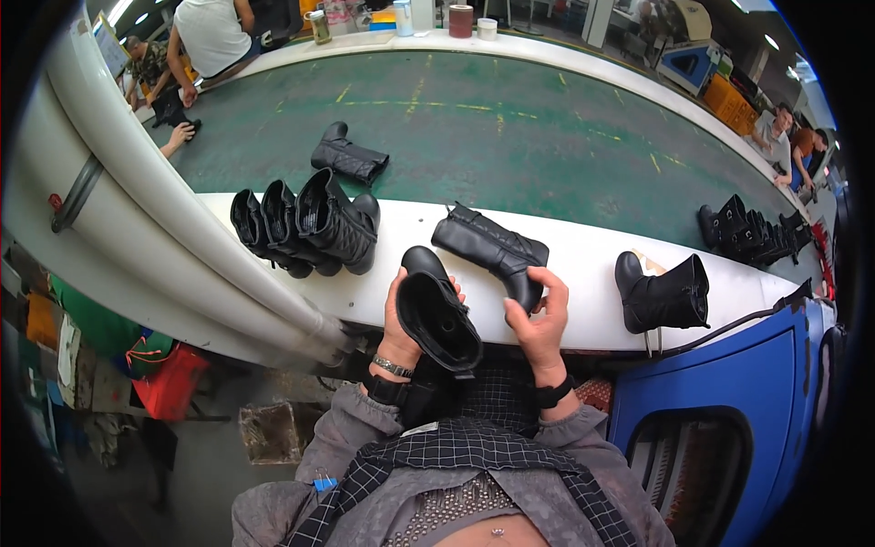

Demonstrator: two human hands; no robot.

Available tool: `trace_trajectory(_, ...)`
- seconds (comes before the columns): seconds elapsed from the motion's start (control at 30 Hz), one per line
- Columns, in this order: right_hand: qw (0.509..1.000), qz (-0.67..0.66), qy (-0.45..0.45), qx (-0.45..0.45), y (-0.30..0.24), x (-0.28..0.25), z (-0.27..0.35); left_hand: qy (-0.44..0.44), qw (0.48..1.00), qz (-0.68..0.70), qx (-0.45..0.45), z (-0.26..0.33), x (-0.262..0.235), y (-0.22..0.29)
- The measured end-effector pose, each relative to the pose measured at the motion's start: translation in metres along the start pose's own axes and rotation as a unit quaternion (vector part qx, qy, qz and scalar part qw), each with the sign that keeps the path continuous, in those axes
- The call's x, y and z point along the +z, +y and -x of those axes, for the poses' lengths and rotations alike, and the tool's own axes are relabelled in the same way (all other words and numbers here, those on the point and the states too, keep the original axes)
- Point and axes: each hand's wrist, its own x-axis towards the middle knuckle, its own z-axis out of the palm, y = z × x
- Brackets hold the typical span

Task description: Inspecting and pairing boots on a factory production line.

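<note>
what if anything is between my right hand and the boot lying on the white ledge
Nothing visible: the right hand is at the foot end of the lying boot, though whether it grips is unclear. The held boot, in the left hand, is off to the left, not between them.

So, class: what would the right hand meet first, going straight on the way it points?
The right hand would likely meet the quilted black boot lying on the white ledge; whether they already touch is unclear.

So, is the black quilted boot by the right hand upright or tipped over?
Tipped over: the black boot by the right hand shows its long quilted side, its shaft stretched across the flat white ledge.
</note>
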Motion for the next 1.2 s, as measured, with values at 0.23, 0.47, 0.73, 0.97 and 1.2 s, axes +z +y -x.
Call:
trace_trajectory(0.23,0.98,0.16,-0.095,-0.065,-0.008,-0.001,-0.004,0.03,0.999,-0.016,0.007,0.002,0.006,-0.001)
trace_trajectory(0.47,0.998,-0.028,-0.041,0.039,0.012,-0.016,0.003,0.014,0.999,-0.028,-0.008,0.003,0.007,-0.003)
trace_trajectory(0.73,0.994,-0.067,0.058,0.059,0.033,-0.026,-0.02,0.006,0.999,-0.028,-0.021,0.009,0.013,-0.001)
trace_trajectory(0.97,0.99,0.005,0.086,0.112,0.038,-0.018,-0.025,0.03,0.998,-0.055,-0.008,0.014,0.026,-0.002)
trace_trajectory(1.2,0.99,-0.083,0.1,0.055,0.0,-0.081,-0.061,0.056,0.998,0.014,-0.021,0.025,0.04,-0.001)
